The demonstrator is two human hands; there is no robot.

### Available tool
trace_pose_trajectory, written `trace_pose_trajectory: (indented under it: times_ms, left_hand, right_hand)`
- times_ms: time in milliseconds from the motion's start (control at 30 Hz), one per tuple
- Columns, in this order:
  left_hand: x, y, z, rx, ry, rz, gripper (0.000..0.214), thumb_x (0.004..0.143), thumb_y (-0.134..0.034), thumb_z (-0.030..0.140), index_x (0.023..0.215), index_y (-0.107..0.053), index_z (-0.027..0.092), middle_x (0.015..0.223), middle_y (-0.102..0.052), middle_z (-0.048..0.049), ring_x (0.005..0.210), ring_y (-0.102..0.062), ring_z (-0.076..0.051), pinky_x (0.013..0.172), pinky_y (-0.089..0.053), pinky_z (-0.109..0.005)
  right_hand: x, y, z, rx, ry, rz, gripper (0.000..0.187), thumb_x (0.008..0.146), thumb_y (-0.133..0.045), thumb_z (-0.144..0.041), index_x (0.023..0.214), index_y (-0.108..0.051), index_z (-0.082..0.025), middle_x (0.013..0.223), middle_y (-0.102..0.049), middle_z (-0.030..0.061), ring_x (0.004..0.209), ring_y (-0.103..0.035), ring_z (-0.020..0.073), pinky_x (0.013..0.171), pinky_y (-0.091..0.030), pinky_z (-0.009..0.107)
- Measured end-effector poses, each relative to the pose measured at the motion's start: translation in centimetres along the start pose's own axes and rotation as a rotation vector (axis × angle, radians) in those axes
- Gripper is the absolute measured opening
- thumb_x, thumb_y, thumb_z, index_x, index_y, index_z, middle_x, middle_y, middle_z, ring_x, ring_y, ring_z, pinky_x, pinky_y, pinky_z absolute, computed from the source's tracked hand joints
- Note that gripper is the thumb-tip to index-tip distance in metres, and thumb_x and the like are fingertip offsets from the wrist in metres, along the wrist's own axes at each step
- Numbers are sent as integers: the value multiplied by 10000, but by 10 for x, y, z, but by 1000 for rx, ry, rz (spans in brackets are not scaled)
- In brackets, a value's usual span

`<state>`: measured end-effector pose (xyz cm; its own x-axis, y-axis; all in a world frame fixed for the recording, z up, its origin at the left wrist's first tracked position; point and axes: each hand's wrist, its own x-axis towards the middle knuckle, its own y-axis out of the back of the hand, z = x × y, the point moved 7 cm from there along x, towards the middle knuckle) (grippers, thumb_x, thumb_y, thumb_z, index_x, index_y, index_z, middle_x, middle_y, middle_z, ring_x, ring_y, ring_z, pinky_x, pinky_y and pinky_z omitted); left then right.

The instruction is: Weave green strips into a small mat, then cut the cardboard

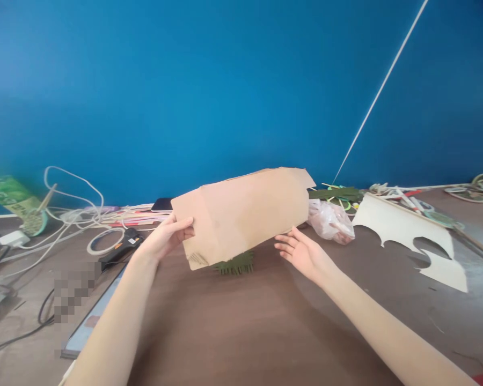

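Note:
A piece of tan cardboard (249, 212) is held up above the table, tilted so that its right end is higher. Its left end is pinched in my left hand (167, 236), with the thumb on the near face and the other fingers partly hidden behind. My right hand (304, 254) is at the lower right edge, fingers apart and loosely bent, a fingertip at or touching the cardboard. Below the cardboard, a dark green piece with a fringed edge (235, 265) shows on the brown table (241, 321); the rest of it is hidden.
Left are a roll of tape (104, 241), a black glue gun (129, 241), a tablet-like screen (90, 316), white cables (70, 214) and a green packet (18, 203). Right are a clear plastic bag (330, 221) and cut white sheet (406, 222). A blue wall (225, 91) stands behind.

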<state>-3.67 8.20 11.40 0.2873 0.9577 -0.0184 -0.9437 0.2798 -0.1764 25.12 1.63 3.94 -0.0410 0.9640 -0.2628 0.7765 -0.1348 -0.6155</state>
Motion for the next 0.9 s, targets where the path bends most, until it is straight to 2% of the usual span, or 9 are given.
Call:
trace_pose_trajectory:
  times_ms: [100, 167, 300, 367, 433, 567, 633, 733, 900]
  left_hand:
    - [-2, 25, 5, 10, -6, 52, 397, 559, -771, 267, 894, -579, 176, 734, -700, -38, 551, -642, -160, 546, -539, -264]
    - [-6, 37, 10, 14, 2, 67, 430, 507, -801, 281, 861, -584, 167, 689, -694, -43, 507, -624, -159, 513, -534, -261]
    - [-21, 57, 24, 178, 53, 199, 461, 556, -789, 317, 950, -596, 175, 802, -713, -78, 575, -655, -191, 530, -545, -277]
    - [-28, 66, 29, 308, 102, 260, 505, 581, -780, 352, 1022, -590, 194, 897, -710, -82, 655, -671, -202, 559, -553, -275]
    - [-31, 73, 37, 397, 95, 297, 542, 579, -781, 369, 1060, -587, 214, 1001, -692, -70, 779, -673, -195, 622, -554, -238]
    - [-30, 89, 45, 448, 64, 395, 583, 581, -767, 358, 1113, -555, 247, 1000, -687, -45, 782, -666, -188, 625, -551, -247]
    - [-29, 95, 47, 456, 61, 436, 541, 569, -754, 331, 1070, -571, 237, 951, -690, -37, 725, -658, -178, 612, -546, -255]
    - [-28, 98, 48, 495, 54, 499, 503, 548, -723, 291, 1023, -575, 221, 854, -678, -11, 660, -633, -150, 584, -523, -231]
    - [-29, 86, 57, 693, -5, 611, 411, 603, -580, 243, 1005, -579, 159, 638, -578, 30, 526, -548, -123, 478, -452, -213]
  right_hand:
    - [11, -2, 0, 121, -3, -1, 234, 786, -596, -372, 651, -535, -190, 816, -673, 35, 877, -651, 170, 765, -526, 275]
    - [21, 0, -4, 175, 33, 24, 214, 789, -589, -376, 673, -546, -202, 759, -657, 34, 838, -651, 155, 809, -526, 279]
    - [39, 5, -15, 105, 106, 27, 113, 793, -581, -317, 846, -576, -217, 774, -680, 24, 721, -656, 153, 704, -553, 293]
    - [44, 3, -22, 4, 174, -3, 141, 771, -598, -287, 890, -559, -222, 748, -687, 13, 664, -657, 160, 640, -553, 302]
    - [45, -2, -27, -88, 234, -54, 220, 731, -631, -256, 929, -539, -226, 753, -695, 8, 630, -659, 162, 582, -544, 292]
    - [44, -12, -37, -148, 303, -107, 236, 710, -646, -287, 903, -530, -216, 735, -701, 8, 597, -663, 159, 533, -528, 265]
    - [43, -18, -44, -154, 335, -125, 221, 721, -637, -323, 883, -544, -204, 735, -703, 15, 615, -670, 163, 554, -539, 276]
    - [42, -30, -49, -213, 347, -165, 310, 686, -669, -296, 959, -558, -202, 774, -707, 13, 619, -674, 171, 547, -548, 289]
    - [48, -44, -44, -294, 384, -201, 322, 692, -674, -315, 972, -564, -200, 790, -704, 9, 607, -672, 163, 562, -562, 299]
